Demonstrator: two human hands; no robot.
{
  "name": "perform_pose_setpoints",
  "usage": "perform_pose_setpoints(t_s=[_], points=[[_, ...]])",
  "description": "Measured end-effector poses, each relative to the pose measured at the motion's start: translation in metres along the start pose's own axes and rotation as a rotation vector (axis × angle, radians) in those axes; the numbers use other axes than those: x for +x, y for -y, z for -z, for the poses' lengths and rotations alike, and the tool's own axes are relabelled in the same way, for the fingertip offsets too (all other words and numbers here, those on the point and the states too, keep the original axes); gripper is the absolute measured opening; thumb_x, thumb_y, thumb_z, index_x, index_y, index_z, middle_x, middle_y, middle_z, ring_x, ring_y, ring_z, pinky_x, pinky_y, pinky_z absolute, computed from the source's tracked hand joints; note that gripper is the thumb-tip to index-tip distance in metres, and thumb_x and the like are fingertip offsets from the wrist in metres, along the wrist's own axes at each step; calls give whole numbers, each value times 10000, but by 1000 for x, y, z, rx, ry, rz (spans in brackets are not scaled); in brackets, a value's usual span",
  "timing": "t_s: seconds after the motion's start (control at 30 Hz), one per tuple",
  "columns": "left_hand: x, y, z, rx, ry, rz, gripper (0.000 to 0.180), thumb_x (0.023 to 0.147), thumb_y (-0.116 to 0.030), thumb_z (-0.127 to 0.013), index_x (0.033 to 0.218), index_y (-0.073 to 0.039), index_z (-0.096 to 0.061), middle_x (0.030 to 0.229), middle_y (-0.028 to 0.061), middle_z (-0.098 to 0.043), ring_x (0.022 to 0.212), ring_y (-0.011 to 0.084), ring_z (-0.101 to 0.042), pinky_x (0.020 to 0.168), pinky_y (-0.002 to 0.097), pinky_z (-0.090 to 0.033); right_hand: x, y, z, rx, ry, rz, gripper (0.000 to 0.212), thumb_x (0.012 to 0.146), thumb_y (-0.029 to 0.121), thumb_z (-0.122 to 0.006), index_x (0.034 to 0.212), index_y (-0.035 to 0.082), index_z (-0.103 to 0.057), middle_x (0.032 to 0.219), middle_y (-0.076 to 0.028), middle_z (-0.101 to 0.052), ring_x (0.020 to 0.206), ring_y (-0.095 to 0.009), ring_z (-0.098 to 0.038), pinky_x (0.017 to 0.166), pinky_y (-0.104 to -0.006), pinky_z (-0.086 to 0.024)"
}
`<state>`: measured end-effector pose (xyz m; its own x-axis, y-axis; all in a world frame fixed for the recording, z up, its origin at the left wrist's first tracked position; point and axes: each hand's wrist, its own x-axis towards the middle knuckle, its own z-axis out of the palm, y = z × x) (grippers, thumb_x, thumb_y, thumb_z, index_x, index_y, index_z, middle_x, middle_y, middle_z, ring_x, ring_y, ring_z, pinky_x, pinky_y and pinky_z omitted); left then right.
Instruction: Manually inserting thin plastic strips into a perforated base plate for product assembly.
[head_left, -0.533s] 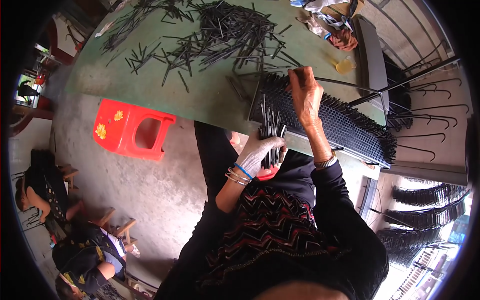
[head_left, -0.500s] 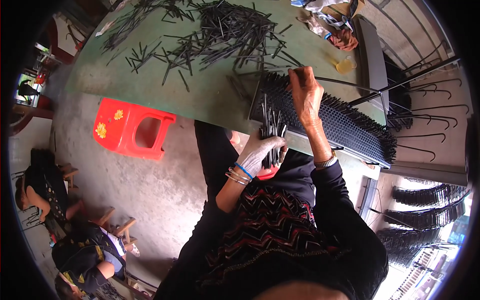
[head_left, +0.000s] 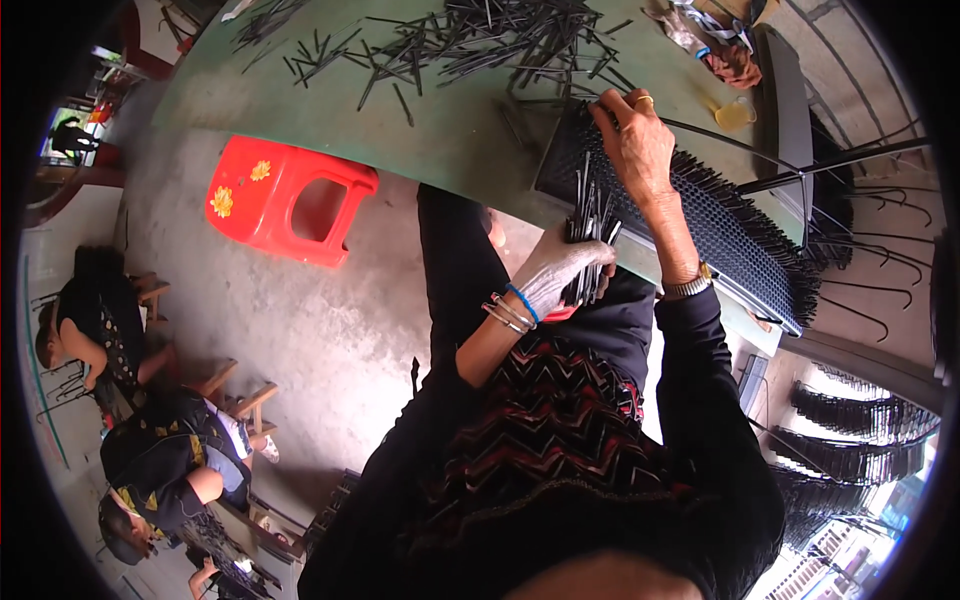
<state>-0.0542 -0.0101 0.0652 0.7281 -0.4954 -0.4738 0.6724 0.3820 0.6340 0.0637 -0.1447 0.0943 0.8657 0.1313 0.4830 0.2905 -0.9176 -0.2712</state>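
Note:
A bundle of thin black rods [head_left: 590, 215] stands upright in my left hand [head_left: 555, 268], which wears a pale glove and is closed around it near the table's front edge. My right hand [head_left: 640, 145], bare with a ring and a wristwatch, is over the far left part of a long tray with a honeycomb-like surface [head_left: 725, 245]. Its fingers are bent together in a pinch; what lies between them, if anything, is too small to make out. Black rod ends stick up in dense rows along the tray's far side.
Loose black rods [head_left: 500, 40] lie heaped on the green table [head_left: 450, 150]. A yellowish cup [head_left: 735, 113] and cloths [head_left: 730, 66] are at the back right. A red stool [head_left: 255, 195] stands left. Metal hooks [head_left: 880, 290] hang at right. Other people [head_left: 165, 450] sit lower left.
The whole view has shifted, so the table, stool and tray appear higher and further right. My left hand keeps the rods; my right hand stays over the tray's left part, its fingers slightly shifted.

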Motion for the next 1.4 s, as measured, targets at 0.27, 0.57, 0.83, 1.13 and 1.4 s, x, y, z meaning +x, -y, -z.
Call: perform_pose_setpoints(t_s=[0.27,0.57,0.83,1.13,1.4], points=[[1,-4,8,95,11,-29,135,781,-82,-671,830,27,-608,680,102,-642,523,182,-615,505,293,-513,-29,8,48,874,427,-296,299,892,252,-695,1033,-11,-679,904,-62,-611,842,-169,-571,781,-289,-465],[13,4,10,89,36,-42,174,785,-75,-692,878,-6,-562,665,97,-631,487,187,-610,437,299,-497,-23,-2,50,903,104,-533,150,951,156,-606,934,7,-597,738,-14,-584,635,-87,-523,616,-240,-444],[10,-3,9,59,67,4,152,778,-80,-694,842,-1,-581,665,108,-641,489,194,-614,428,306,-499,-11,-1,9,524,-216,-319,68,917,70,-621,947,13,-598,704,-37,-638,544,-67,-555,513,-230,-445],[3,-9,2,81,11,13,155,777,-79,-698,838,5,-583,650,94,-630,487,176,-604,446,287,-501,-15,-1,13,135,-48,-84,138,822,170,-730,954,136,-712,906,-86,-579,723,-262,-625,632,-357,-510],[6,-5,4,154,32,-82,168,781,-71,-698,865,2,-572,671,82,-632,523,163,-614,466,290,-516,-21,-6,53,586,384,-132,229,864,219,-705,969,17,-691,893,-71,-576,803,-188,-580,740,-311,-471]])
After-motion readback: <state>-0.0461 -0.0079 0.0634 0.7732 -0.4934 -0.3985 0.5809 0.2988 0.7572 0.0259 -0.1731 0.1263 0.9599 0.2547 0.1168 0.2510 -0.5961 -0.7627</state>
